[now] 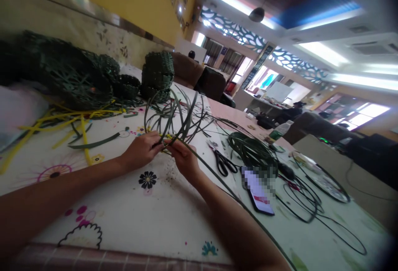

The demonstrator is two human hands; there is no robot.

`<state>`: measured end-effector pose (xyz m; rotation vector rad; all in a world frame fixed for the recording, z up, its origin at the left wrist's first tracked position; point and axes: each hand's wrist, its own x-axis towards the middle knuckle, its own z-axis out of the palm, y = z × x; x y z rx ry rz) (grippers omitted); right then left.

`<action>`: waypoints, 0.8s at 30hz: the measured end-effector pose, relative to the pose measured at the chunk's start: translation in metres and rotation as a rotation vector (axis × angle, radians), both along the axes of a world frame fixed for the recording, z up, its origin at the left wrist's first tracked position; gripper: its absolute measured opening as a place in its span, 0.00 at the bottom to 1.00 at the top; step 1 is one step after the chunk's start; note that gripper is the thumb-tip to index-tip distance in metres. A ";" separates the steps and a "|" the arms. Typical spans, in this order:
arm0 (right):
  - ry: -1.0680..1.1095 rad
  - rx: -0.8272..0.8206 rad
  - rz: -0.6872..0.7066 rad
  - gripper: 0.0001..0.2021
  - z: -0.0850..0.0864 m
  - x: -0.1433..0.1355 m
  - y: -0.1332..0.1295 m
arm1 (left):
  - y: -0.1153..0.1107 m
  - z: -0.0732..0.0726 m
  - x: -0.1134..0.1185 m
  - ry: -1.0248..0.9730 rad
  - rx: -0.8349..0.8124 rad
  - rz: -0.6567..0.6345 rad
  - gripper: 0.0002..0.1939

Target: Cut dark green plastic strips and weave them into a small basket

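A partly woven piece of dark green flat strips (183, 117) stands on the table between my hands, its loose ends fanning upward and outward. My left hand (144, 148) grips its near left edge, fingers closed around the strips. From the right, my right hand (183, 157) pinches the near edge, almost touching the left. One long green strip (217, 177) runs from the weave past my right forearm to the bottom edge. Bits of yellow strip show low in the weave. My fingertips are partly hidden by the strips.
Black-handled scissors (224, 163) and a lit phone (258, 192) lie to the right, beside a coil of green strip (251, 150). Finished green baskets (157, 74) stand at the back left, near yellow strips (83, 138). A plastic bottle (282, 129) stands farther right.
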<state>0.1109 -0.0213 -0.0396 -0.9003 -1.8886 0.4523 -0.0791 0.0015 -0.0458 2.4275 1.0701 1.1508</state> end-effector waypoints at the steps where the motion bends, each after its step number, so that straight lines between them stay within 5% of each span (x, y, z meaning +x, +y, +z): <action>1: -0.060 0.005 -0.033 0.11 0.001 0.001 0.000 | 0.001 0.000 -0.001 0.005 0.014 -0.005 0.14; 7: -0.551 0.033 -0.405 0.14 0.018 0.002 -0.008 | 0.006 0.004 -0.006 -0.050 0.050 0.030 0.15; 14: -0.913 0.203 -0.571 0.15 0.024 -0.013 -0.028 | -0.001 0.003 -0.001 -0.110 0.053 0.104 0.16; 19: -0.883 0.127 -0.675 0.18 0.022 -0.006 -0.020 | -0.001 0.004 -0.003 -0.054 0.131 0.050 0.15; 24: -0.541 0.105 -0.785 0.20 0.027 0.018 -0.003 | 0.004 0.003 -0.007 -0.030 0.152 0.023 0.14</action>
